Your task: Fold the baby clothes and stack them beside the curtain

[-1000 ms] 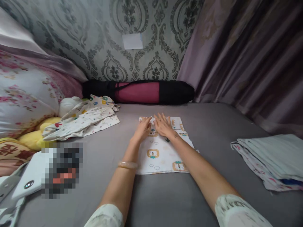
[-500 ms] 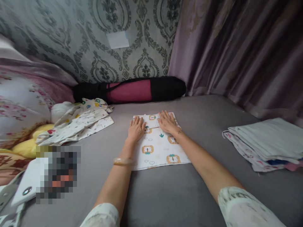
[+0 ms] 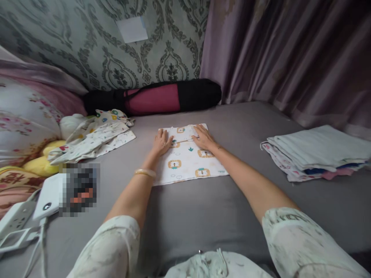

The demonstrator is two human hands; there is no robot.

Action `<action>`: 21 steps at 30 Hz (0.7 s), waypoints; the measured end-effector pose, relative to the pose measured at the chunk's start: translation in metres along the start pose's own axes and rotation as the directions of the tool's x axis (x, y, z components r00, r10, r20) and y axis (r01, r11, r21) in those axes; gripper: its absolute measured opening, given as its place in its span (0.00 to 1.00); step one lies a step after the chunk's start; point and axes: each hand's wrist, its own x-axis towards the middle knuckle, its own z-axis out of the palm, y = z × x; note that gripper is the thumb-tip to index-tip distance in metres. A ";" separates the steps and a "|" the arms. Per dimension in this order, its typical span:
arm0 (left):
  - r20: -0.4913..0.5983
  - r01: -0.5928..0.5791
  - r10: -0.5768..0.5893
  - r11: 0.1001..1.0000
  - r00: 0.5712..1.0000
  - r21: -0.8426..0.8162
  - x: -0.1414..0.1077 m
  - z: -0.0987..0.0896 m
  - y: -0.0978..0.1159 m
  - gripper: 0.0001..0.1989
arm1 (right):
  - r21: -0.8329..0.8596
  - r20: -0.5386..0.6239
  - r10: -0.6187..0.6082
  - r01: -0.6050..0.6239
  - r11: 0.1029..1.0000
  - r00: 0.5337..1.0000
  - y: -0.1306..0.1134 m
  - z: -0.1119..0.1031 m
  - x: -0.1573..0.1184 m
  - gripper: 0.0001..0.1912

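The bed [image 3: 188,216], under a grey sheet, carries everything here. A long black and dark red bag [image 3: 153,98] lies along its far edge. A stack of folded cloths [image 3: 321,150] sits toward the right edge, and some loose printed clothes [image 3: 95,139] are heaped toward the far left corner.

Between those two, around the middle of the bed and well short of the far edge, lies the white cloth [image 3: 185,166]. It should be light and limp, with little stiffness and nothing fragile about it; it will probably bend wherever it is lifted and may skid a little on the sheet. The side edges look like the best places to take hold, pinching all layers together so that none slips out of line.

Its near edge runs roughly level with the bed's far edge, the right end a touch farther off. The view is foreshortened, but the long axis seems to run from near to far. A turned-over strip crosses its far end. The printed animal heads point both ways, so they give no single top.

Both hands are spread palm down, clenching nothing: the left hand [image 3: 162,143] rests on the strip's left end, the right hand [image 3: 203,138] on its right end. Whether any fingertip is tucked beneath the cloth, I cannot tell.
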 end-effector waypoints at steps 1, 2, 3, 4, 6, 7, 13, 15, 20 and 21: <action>0.009 0.029 -0.029 0.999 1.000 -0.027 -0.002 -0.003 -0.001 0.33 | 0.001 0.016 -0.020 0.020 1.000 1.000 0.002 -0.002 -0.008 0.33; 0.022 0.059 -0.058 0.997 0.998 -0.046 -0.007 -0.007 -0.003 0.35 | 0.000 0.034 -0.044 0.044 0.999 0.998 0.005 -0.003 -0.018 0.34; 0.034 0.084 -0.082 0.995 0.996 -0.055 -0.013 -0.011 -0.005 0.37 | 0.000 0.051 -0.068 0.068 0.998 0.996 0.007 -0.005 -0.030 0.34; 0.045 0.100 -0.098 0.993 0.994 -0.055 -0.020 -0.014 -0.008 0.38 | 0.001 0.067 -0.088 0.088 0.996 0.994 0.010 -0.007 -0.042 0.34; 0.050 0.107 -0.105 0.994 0.993 -0.033 -0.040 -0.021 -0.013 0.39 | 0.003 0.091 -0.111 0.111 0.994 0.990 0.015 -0.011 -0.068 0.34; 0.042 0.100 -0.100 0.995 0.994 -0.009 -0.052 -0.024 -0.016 0.38 | 0.001 0.094 -0.114 0.115 0.993 0.989 0.018 -0.014 -0.081 0.33; -0.013 0.080 -0.079 0.977 0.997 0.198 -0.123 -0.044 -0.020 0.21 | -0.072 0.008 0.025 -0.024 0.997 1.000 0.021 -0.039 -0.149 0.27; -0.002 0.111 -0.113 0.970 0.994 0.217 -0.141 -0.051 -0.018 0.20 | -0.121 -0.023 0.130 -0.132 0.984 0.991 0.018 -0.046 -0.162 0.22; 0.041 0.212 -0.226 0.953 0.973 0.219 -0.167 -0.059 -0.006 0.18 | -0.120 0.009 0.266 -0.263 0.957 0.964 0.011 -0.053 -0.177 0.14; 0.039 0.224 -0.237 0.952 0.971 0.210 -0.169 -0.059 -0.004 0.18 | -0.104 0.022 0.280 -0.277 0.955 0.960 0.010 -0.052 -0.178 0.13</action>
